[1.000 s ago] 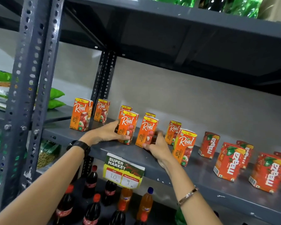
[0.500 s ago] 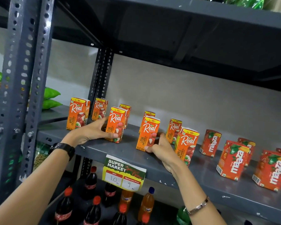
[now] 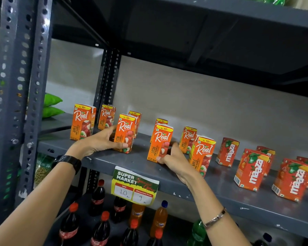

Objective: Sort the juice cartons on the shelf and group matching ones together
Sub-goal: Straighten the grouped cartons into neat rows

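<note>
Orange Real juice cartons stand on the grey shelf (image 3: 220,190). My left hand (image 3: 98,143) grips a Litchi carton (image 3: 125,133) from its left side. My right hand (image 3: 171,157) holds the lower right of a second Litchi carton (image 3: 161,142). Apple cartons stand at the far left (image 3: 82,121) and behind it (image 3: 106,116), and two more at the right (image 3: 202,153) (image 3: 188,138). Two further Real cartons (image 3: 136,116) (image 3: 161,121) are half hidden behind the Litchi ones. Several red Maaza cartons (image 3: 252,168) sit on the shelf's right part.
A perforated steel upright (image 3: 20,86) rises at the left and a price tag (image 3: 135,188) hangs from the shelf edge. Cola and orange soda bottles (image 3: 100,194) fill the level below. Another shelf (image 3: 203,20) runs close overhead. Green packets (image 3: 51,105) lie on the neighbouring rack.
My left hand has slid its Litchi carton leftward along the shelf, widening the gap to the second Litchi carton. My right hand has stayed on its carton.
</note>
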